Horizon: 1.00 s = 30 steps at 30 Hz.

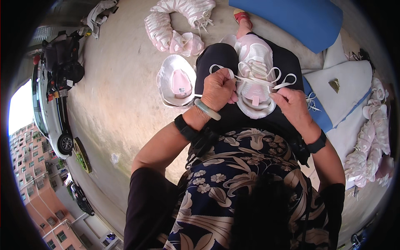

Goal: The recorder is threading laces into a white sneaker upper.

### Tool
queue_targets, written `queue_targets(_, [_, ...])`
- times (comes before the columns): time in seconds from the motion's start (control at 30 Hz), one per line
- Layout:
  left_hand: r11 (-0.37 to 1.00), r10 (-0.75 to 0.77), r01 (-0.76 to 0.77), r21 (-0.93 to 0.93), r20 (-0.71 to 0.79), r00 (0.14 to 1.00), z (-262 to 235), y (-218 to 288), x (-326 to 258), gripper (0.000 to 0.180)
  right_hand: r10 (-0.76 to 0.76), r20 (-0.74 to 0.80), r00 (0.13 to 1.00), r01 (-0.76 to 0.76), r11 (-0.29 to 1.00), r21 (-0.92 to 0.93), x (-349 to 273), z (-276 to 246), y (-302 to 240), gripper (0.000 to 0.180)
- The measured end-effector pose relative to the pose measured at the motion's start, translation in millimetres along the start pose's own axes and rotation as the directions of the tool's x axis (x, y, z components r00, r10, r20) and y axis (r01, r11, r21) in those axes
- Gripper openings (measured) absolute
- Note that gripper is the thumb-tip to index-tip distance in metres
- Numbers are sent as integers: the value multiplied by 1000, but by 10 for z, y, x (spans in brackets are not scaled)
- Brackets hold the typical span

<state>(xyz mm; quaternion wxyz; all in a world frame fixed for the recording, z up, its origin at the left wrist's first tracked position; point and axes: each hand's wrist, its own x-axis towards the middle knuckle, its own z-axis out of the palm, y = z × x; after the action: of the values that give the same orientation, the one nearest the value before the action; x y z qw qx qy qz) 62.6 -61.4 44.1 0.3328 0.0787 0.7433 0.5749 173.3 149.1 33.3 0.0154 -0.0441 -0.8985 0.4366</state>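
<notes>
A white and pale pink sneaker (255,52) rests on my lap between my thighs, its toe pointing away and its heel opening toward me. White shoelace (286,82) runs in loose loops across its tongue. My left hand (220,86), with a pale bangle at the wrist, is closed on a stretch of the lace at the shoe's left side. At the right edge of the opening, my right hand (293,107) pinches lace between thumb and fingers. The fingertips of both hands are partly hidden.
A pale shoe upper (163,83) with a pink insole stands on the floor at left. Several similar sneakers (160,31) lie in a curve beyond it, and more shoes (366,146) are heaped at right. Blue sheeting (291,18) lies ahead; a car (52,112) stands far left.
</notes>
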Motion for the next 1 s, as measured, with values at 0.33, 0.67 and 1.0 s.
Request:
queue_targets(0.33, [933, 134, -166, 318, 119, 984, -109, 87, 186, 11, 294, 272, 916, -400, 710, 580, 318, 416, -538, 10])
queue_targets(0.67, [891, 210, -286, 353, 236, 949, -149, 126, 321, 15, 452, 158, 878, -446, 650, 615, 347, 618, -531, 7])
queue_targets(1.0, [945, 10, -118, 306, 333, 943, -253, 153, 429, 14, 485, 133, 864, -449, 625, 638, 335, 691, -547, 9])
